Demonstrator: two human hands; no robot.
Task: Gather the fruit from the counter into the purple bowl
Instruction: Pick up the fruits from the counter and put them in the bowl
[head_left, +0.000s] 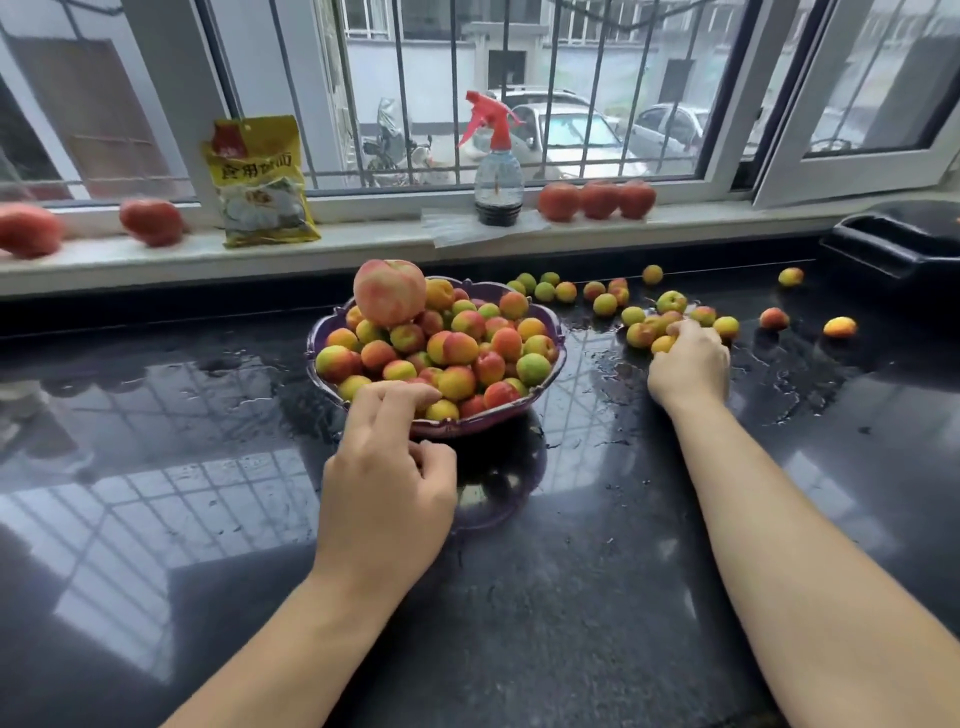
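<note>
Your right hand (688, 366) curls over small fruit (655, 332) right of the purple bowl (548, 387); your left hand (387, 475) pinches its near rim. On the wet desk (597, 545) they're likely slippery, soft; cup several loosely.

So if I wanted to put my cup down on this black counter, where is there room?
Bare patches: the glossy black stone counter left of the purple scalloped bowl, and the near stretch between the two forearms. Crowded: right of the bowl, where the right hand gathers the small loose fruit.
</note>
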